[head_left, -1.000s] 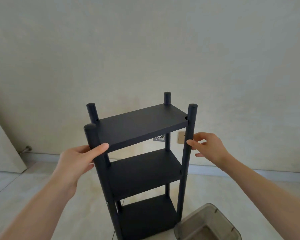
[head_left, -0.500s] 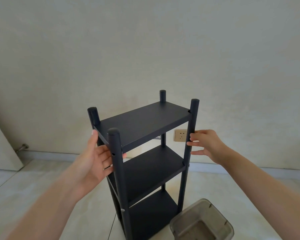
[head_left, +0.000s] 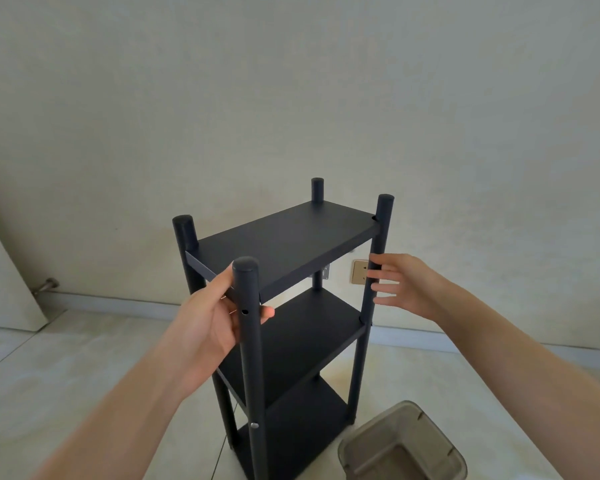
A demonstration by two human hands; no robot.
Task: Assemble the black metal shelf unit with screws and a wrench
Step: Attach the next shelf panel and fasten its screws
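Note:
The black metal shelf unit (head_left: 284,244) stands upright on the floor, with three shelves and four round posts. My left hand (head_left: 208,320) holds it at the near corner: the thumb lies against the top shelf's short edge and the fingers reach behind the nearest post (head_left: 248,341), one fingertip showing to the post's right. That post has an empty hole just below the top shelf and a silver screw head (head_left: 254,425) lower down. My right hand (head_left: 402,285) touches the right post (head_left: 378,258) with straight fingers. No wrench is in view.
A grey translucent plastic bin (head_left: 402,445) sits on the tiled floor at the shelf's lower right. Behind the shelf are a plain wall, a wall socket (head_left: 359,271) and a baseboard. A door panel and a door stop (head_left: 45,285) are at the left.
The shelf unit has turned, bringing a corner post toward me. My left hand has shifted from that post's side to the top shelf's short edge. My right hand stays at the right post.

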